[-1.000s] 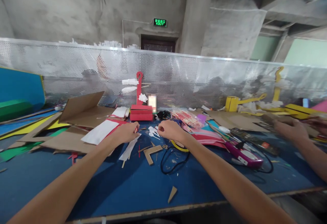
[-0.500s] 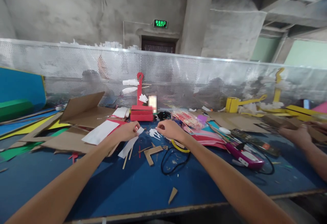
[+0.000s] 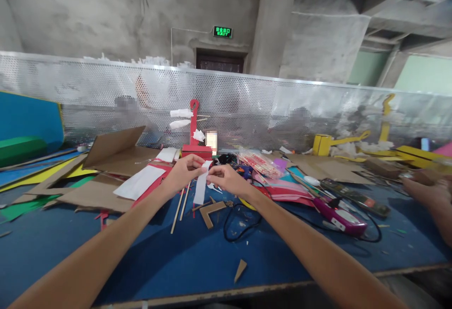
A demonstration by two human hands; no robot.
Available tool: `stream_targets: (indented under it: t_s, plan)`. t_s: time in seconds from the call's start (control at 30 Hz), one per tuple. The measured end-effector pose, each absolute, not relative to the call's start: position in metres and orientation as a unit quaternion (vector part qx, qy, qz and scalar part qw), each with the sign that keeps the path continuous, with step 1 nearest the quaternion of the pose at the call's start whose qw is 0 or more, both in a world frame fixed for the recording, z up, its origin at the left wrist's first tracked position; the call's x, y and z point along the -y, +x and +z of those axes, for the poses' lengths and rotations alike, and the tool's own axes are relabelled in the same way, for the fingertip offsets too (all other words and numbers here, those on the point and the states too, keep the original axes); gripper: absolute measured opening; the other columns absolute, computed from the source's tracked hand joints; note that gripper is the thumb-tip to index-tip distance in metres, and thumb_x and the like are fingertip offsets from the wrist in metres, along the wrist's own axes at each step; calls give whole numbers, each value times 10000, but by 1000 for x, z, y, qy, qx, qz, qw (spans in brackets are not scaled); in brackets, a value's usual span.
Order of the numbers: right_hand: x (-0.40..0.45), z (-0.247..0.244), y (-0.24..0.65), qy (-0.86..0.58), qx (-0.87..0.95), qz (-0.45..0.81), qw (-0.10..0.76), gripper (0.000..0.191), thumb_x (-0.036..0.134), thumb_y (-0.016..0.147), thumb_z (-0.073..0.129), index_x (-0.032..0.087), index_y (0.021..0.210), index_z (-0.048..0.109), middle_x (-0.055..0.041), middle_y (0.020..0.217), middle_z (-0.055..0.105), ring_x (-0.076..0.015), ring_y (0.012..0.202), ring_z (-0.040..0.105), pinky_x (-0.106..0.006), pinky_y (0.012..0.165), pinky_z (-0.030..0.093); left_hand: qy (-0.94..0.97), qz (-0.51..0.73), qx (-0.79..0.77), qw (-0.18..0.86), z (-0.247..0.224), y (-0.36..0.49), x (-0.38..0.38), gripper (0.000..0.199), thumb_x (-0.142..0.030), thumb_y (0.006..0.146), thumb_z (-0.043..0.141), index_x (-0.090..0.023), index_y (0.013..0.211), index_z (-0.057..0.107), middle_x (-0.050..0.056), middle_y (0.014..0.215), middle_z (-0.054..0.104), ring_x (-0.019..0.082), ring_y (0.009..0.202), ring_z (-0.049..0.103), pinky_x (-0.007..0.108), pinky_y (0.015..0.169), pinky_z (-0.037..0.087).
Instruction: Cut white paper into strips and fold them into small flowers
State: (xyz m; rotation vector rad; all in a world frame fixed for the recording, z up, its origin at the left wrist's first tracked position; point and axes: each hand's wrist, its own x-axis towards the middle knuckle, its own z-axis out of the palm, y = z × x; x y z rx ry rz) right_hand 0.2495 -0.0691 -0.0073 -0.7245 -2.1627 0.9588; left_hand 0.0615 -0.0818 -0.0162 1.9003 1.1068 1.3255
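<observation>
My left hand (image 3: pixel 184 173) pinches the upper part of a narrow white paper strip (image 3: pixel 200 191), which hangs down over the blue table (image 3: pixel 169 266). From the other side, my right hand (image 3: pixel 227 178) has its fingertips closed at the strip's right edge. Behind my hands stands a red box-shaped base (image 3: pixel 196 150) with an upright red hook (image 3: pixel 194 118). Two thin sticks wrapped in white stick out sideways from the upright. Below my left hand lie thin wooden sticks (image 3: pixel 178 210), and an L-shaped cardboard piece (image 3: pixel 212 212) rests nearby.
Cardboard sheets (image 3: pixel 93 194) and white paper (image 3: pixel 140 182) lie to the left. At right are a bag of sticks (image 3: pixel 261 164), a purple device (image 3: pixel 339 217) and its black cord (image 3: pixel 240 240). A perforated metal screen (image 3: pixel 247 97) runs behind. Another person's hand (image 3: pixel 429 196) works far right.
My left hand has moved right and slightly up with the white paper strip, now close to my right hand. The right hand has shifted a little left, its fingertips now at the strip.
</observation>
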Motion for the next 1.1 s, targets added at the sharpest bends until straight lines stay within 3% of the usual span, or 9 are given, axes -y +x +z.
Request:
stream_targets:
  t_s: [0.33,1.1]
  plan:
    - [57,-15,254,-282,805,389,349,237,357,803,587,130,821,650,-45,747,667,-82,538,498,-183,466,362,703,494,-419,294,-17,61,82,328,-365,777,621,-159,1020,543,47,850,669,151,752,626,296,710,492]
    - [60,-14,256,-279,814,360,360,227,345,798,585,134,813,667,-31,726,655,-81,537,476,-201,500,356,711,490,-402,304,-19,63,80,328,-346,749,662,-154,991,554,54,877,655,150,759,623,293,709,496]
